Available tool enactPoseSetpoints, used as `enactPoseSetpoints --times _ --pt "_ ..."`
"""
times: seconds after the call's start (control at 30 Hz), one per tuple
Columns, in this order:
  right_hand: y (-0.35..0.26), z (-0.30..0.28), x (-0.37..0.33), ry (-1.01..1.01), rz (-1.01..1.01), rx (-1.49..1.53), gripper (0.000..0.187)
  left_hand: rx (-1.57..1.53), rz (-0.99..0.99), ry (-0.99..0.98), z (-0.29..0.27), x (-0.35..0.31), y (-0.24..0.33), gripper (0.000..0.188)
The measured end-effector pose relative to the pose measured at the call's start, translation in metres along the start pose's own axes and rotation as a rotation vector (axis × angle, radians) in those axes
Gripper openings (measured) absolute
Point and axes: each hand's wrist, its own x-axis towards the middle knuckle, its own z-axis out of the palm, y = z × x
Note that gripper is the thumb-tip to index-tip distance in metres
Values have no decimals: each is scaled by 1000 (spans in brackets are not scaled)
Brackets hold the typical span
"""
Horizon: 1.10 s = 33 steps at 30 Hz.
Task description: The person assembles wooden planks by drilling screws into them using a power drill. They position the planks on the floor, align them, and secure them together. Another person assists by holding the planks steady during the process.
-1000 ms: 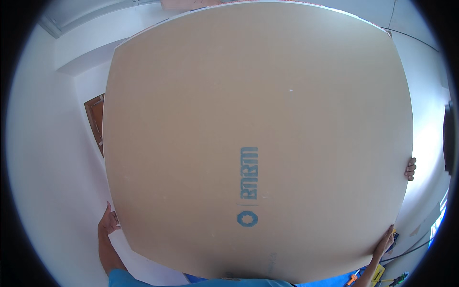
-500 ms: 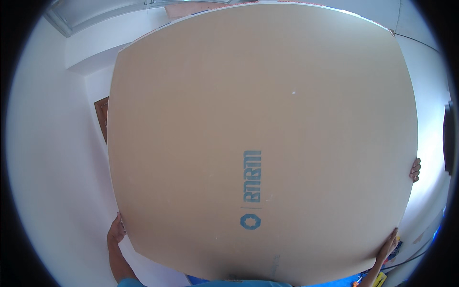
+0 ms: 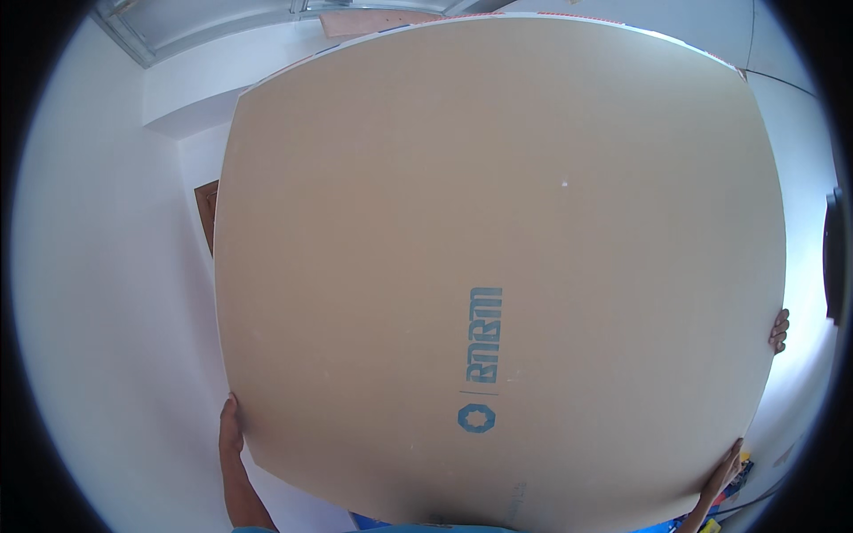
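A large sheet of plasterboard (image 3: 498,231) with a brown paper face and blue print fills most of the view, raised in front of me. My left hand (image 3: 231,425) grips its lower left edge, the fingertips partly hidden at the board's side. At the lower right edge, my right hand (image 3: 724,473) holds the same sheet, with part of the hand out of sight behind it. Higher up on the right edge, another person's hand (image 3: 779,331) curls its fingers round the board; the rest of that person is hidden behind it.
Metal ceiling framing (image 3: 231,34) runs along the top left, above a white wall (image 3: 107,266). A brown wooden frame (image 3: 206,213) shows past the left edge. On the right stands a dark object (image 3: 833,258). Colourful items (image 3: 737,480) and a cable (image 3: 755,505) lie low on the right.
The plasterboard has shifted slightly right and down in view, and both my hands and the other person's hand keep their hold on its edges. The walls and ceiling framing have shifted rightward too.
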Motion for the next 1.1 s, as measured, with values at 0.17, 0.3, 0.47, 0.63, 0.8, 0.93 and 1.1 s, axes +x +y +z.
enactPoseSetpoints --times 0.17,0.3,0.47,0.63,0.8,0.93,1.1 --pt "0 4 -4 14 -18 -8 79 -26 11 55 10 -3 3 80" --pt "-5 7 -3 28 -32 -18 79 -83 7 77 19 0 -3 82" --pt "-3 1 -12 34 -54 -13 78 -143 8 128 29 -1 -20 83" --pt "-3 1 -12 31 -65 -33 78 -139 38 128 31 0 -21 82" --pt "-15 1 -9 47 -41 -76 77 -108 13 175 27 1 -13 81" --pt "-17 2 -13 67 -40 -43 76 -113 19 201 25 1 -8 81" --pt "-4 0 -9 37 -58 20 75 -121 76 216 31 0 -5 81"
